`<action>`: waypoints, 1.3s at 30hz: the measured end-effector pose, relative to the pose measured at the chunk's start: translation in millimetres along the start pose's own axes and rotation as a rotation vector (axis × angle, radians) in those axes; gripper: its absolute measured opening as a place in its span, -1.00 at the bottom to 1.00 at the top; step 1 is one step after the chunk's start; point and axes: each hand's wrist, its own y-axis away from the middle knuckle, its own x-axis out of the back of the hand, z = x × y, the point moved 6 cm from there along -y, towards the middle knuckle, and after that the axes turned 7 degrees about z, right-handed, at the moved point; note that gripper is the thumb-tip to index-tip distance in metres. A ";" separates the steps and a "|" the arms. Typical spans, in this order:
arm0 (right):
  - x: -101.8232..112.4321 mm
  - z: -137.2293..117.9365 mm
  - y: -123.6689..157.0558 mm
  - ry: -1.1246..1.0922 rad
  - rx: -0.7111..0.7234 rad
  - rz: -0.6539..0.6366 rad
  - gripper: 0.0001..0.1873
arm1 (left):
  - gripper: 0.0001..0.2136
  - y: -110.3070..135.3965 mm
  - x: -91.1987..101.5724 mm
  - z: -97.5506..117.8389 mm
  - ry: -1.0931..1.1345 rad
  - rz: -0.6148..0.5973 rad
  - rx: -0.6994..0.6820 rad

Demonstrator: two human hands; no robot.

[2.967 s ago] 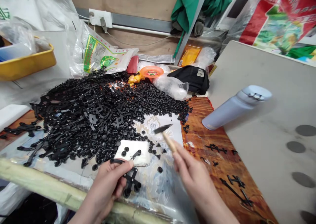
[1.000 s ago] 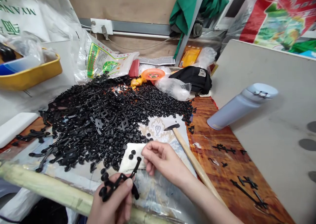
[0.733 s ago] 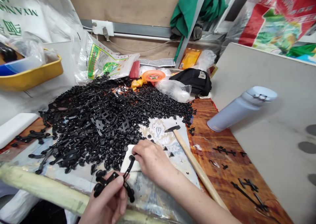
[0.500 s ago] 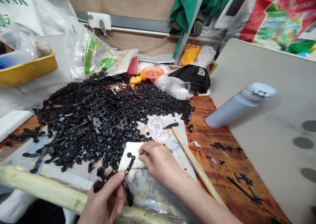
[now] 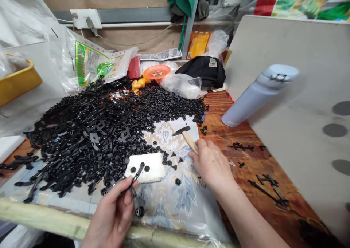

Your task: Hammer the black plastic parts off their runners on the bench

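Observation:
My left hand (image 5: pixel 115 206) pinches a black plastic strip (image 5: pixel 139 172) with holes along it, and more dark strips with round ends fan out around its fingers. The strip's upper end lies over a white block (image 5: pixel 155 165), between two small round black caps (image 5: pixel 147 168). To the right, my right hand (image 5: pixel 210 164) is closed round the wooden handle of a hammer (image 5: pixel 190 142), whose dark head rests on or just above the patterned cloth. Part of the handle is hidden under that hand.
A large heap of black plastic parts (image 5: pixel 90 131) covers the left and middle of the table. A pale blue bottle (image 5: pixel 257 97) stands tilted in view at the right, by a grey panel (image 5: pixel 295 66). Behind the heap are an orange plate (image 5: pixel 156 72) and a black bag (image 5: pixel 202 73).
My right hand has left the white block and moved right to take hold of the hammer's handle. My left hand still holds the strips. The view has shifted.

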 end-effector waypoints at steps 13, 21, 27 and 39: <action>16.6 17.1 0.1 -0.589 -0.072 0.058 -0.84 | -0.69 -1.2 -2.6 0.7 -0.072 0.015 -0.004; 3.9 12.1 3.3 -0.944 -0.062 -0.051 -0.74 | -0.65 -1.1 -8.0 4.0 -0.080 -0.022 -0.055; 7.0 12.0 5.1 -1.024 -0.047 0.013 -0.79 | -0.64 -3.3 -6.3 3.7 -0.147 -0.044 -0.022; 11.2 6.2 4.0 -0.918 0.019 0.004 -0.77 | -0.67 -3.4 -5.4 4.0 -0.088 -0.041 -0.025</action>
